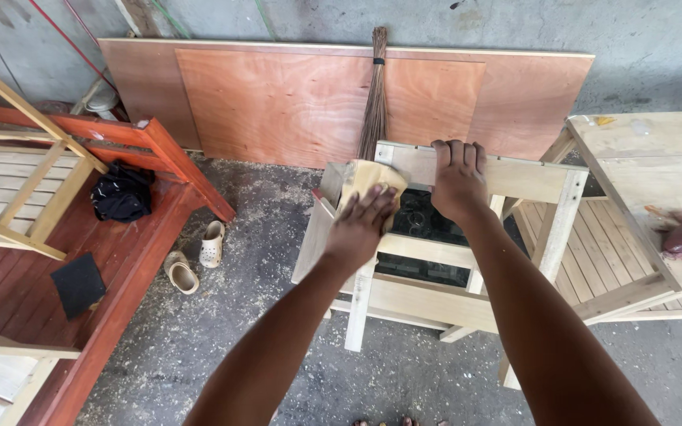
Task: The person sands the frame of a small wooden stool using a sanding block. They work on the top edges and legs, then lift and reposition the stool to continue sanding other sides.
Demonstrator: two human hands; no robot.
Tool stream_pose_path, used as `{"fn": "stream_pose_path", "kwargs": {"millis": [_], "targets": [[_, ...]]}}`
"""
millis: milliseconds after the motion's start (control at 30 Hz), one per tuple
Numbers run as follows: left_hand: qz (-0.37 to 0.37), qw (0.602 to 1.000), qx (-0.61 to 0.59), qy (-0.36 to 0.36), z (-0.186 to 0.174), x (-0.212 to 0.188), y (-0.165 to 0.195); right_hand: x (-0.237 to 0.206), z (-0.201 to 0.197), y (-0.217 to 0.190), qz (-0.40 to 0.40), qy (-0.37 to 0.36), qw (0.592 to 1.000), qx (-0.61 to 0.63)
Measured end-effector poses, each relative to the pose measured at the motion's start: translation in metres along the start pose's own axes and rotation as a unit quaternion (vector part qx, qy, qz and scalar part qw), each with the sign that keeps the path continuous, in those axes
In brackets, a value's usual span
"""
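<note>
Open dusty floor (278, 260) lies at nine o'clock of the wooden frame (436, 260), free down to the sandals (199, 256) and the red bench (132, 260). At twelve, plywood boards (294, 102) and a broom (374, 95) block the wall. At three, a slatted table (633, 205) stands touching the frame. Six o'clock floor is clear.

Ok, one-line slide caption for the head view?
Left hand presses tan sandpaper sheet on unpainted wooden frame; right hand steadies it.
</note>
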State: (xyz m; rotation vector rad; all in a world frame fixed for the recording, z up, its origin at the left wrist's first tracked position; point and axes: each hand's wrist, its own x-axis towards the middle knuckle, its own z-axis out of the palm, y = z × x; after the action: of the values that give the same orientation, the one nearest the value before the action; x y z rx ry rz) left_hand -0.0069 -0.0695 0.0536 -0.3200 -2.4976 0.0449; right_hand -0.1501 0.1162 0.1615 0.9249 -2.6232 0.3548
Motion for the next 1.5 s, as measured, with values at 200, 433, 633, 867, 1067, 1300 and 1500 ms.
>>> {"fn": "stream_pose_path", "kwargs": {"millis": [200,433,633,867,1067,1300,1500], "targets": [[0.073,0.993,0.052,-0.077,-0.022,-0.065,0.024,0.005,0.001,0.000,0.003,-0.020,1.000,-0.019],[0.041,0.993,0.087,-0.070,-0.013,-0.019,-0.004,0.004,0.005,0.005,-0.009,-0.001,1.000,-0.009],[0.070,0.990,0.074,-0.101,-0.029,-0.048,0.011,0.004,0.009,0.006,-0.016,0.021,1.000,-0.008],[0.058,0.984,0.120,-0.114,-0.031,-0.022,-0.001,0.006,0.006,0.008,-0.016,0.018,1.000,0.005],[0.061,0.976,0.070,-0.198,-0.041,-0.029,0.005,0.007,0.003,0.008,-0.012,-0.005,1.000,-0.018],[0.009,0.984,0.072,-0.161,-0.030,-0.014,-0.001,0.008,0.008,0.011,-0.025,0.011,1.000,-0.012],[0.053,0.988,0.044,-0.138,-0.026,-0.026,0.000,0.006,0.012,0.013,-0.038,0.024,0.999,-0.010]]}}
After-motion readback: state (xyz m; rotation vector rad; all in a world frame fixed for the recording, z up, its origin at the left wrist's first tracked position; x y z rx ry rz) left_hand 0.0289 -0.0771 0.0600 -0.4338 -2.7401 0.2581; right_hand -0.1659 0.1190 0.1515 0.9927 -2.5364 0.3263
